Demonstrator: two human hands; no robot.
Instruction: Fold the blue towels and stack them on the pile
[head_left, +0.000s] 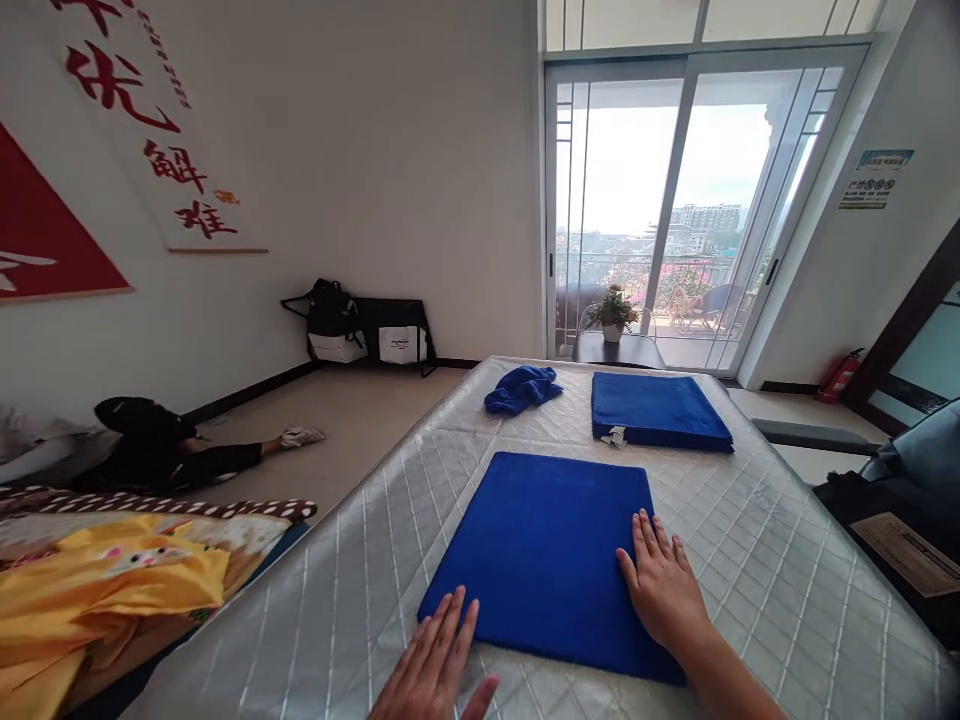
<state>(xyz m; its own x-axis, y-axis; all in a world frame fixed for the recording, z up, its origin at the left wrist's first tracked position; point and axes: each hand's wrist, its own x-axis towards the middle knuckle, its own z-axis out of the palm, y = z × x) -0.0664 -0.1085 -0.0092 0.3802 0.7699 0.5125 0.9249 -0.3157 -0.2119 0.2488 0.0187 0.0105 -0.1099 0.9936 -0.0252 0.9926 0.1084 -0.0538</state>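
Note:
A flat blue cloth (551, 560), folded into a rectangle, lies before me on a silver quilted cover (352, 590). My left hand (435, 660) rests at its near left corner, fingers stretched out and the thumb apart. On the right edge of the cloth lies my right hand (664, 580), flat with its fingers extended. Neither hand grips anything. Farther back sits a stack of folded blue cloths (656, 408) with a white tag at its front edge. A crumpled blue cloth (523, 389) is to the left of that stack.
On the left are a yellow garment (112, 580) on bedding and a person (165, 440) low on the floor. Behind the table, a potted plant (613, 312) stands on a small dark table before sliding glass doors. A black chair (915, 500) is at right.

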